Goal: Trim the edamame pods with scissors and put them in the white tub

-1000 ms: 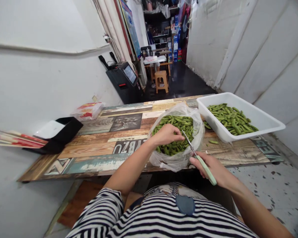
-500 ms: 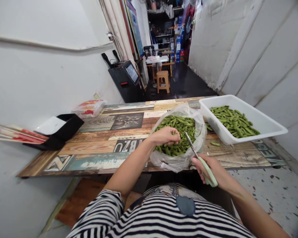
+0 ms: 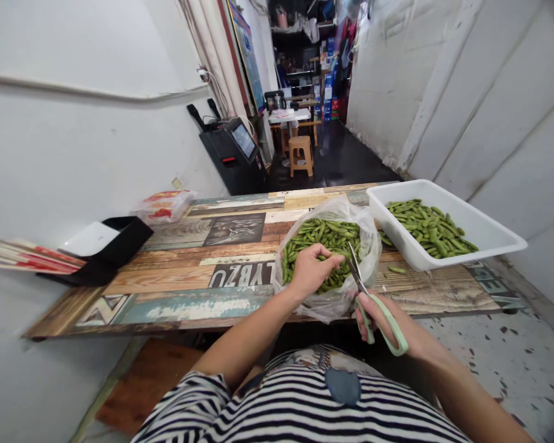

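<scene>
A clear plastic bag full of green edamame pods stands open before me on the table. Over it my left hand is pinched on an edamame pod, mostly covered by the fingers. Close to those fingertips are the parted blades of the scissors, which have pale green handles. My right hand grips the handles at the bag's near right side. A white plastic tub to the right holds more pods.
One loose pod lies between bag and tub on the wood-patterned table. At the left are a black holder with chopsticks and a red-and-white plastic packet. Beyond the table stand a black touchscreen machine and a stool.
The scissor blades and handles have spread apart. My left hand has moved right, bringing its pinched fingers to the blades. The view has shifted slightly.
</scene>
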Tool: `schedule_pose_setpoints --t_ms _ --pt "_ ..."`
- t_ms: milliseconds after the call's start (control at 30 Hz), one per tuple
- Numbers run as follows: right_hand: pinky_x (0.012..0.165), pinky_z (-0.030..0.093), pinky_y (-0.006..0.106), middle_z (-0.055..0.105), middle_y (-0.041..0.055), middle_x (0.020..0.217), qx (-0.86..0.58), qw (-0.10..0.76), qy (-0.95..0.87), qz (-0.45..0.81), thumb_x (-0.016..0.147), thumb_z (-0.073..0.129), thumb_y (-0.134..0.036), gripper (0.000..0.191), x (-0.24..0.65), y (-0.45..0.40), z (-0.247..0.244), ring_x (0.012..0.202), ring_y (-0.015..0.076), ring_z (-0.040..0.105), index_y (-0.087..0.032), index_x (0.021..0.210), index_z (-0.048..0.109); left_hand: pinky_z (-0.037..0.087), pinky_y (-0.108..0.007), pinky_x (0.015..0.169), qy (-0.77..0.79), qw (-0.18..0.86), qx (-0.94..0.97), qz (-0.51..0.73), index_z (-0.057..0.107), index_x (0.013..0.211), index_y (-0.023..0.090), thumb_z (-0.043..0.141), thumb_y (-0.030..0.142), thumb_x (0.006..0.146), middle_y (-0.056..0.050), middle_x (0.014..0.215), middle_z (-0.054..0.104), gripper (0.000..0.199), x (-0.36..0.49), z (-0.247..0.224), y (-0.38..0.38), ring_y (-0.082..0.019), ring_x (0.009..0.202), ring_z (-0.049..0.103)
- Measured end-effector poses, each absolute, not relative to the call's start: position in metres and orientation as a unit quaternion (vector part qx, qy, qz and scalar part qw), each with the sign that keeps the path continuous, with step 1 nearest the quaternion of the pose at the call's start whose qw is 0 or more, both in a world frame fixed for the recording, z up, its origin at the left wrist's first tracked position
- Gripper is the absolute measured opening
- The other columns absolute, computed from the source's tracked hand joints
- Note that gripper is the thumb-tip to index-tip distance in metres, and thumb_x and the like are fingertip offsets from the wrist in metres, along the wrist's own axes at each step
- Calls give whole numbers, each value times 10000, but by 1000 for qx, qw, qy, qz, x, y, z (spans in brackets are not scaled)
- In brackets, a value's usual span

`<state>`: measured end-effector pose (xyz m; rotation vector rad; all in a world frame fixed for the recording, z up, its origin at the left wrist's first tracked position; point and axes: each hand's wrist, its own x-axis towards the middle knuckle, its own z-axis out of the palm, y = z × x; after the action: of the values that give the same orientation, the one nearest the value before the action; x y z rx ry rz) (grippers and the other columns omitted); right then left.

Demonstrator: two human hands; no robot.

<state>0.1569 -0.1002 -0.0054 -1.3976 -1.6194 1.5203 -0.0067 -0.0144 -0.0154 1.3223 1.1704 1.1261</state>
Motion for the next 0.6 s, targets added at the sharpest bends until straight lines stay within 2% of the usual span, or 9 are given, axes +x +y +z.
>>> schedule_pose_setpoints --t_ms 100,267,367,500,600 --pt "550 450 266 549 -14 570 -517 252 -611 545 877 329 -671 516 158 -100 -4 536 138 548 -200 728 477 350 -212 507 506 432 579 472 551 608 155 694 397 690 39 511 568 293 -7 -15 -17 -63 445 422" --pt "549 455 261 552 -4 611 -505 238 -642 525 899 345 -618 469 161 -101 2 561 137 548 -198 739 482 385 -224 637 502 327 634 490 587 608 155 706 355 693 28 611 598 249 -8 -14 -21 -92 609 507" --pt "509 448 242 532 -21 558 -502 237 -642 529 910 348 -589 459 160 -102 0 501 118 529 -201 694 463 374 -222 621 480 331 659 475 580 602 154 712 356 691 32 598 570 256 -6 -15 -24 -89 598 488" --pt "364 390 197 467 -70 461 -527 243 -601 550 887 429 -571 429 158 -102 -11 362 92 479 -207 659 436 386 -225 615 514 369 637 441 583 590 151 689 362 707 19 580 594 264 -8 -19 -27 -88 569 496" --pt "288 348 171 434 -93 446 -541 243 -557 581 844 511 -566 417 158 -100 -19 311 77 439 -207 650 427 363 -211 522 543 422 604 403 574 595 150 672 359 712 13 556 601 259 -13 -17 -23 -72 477 456"
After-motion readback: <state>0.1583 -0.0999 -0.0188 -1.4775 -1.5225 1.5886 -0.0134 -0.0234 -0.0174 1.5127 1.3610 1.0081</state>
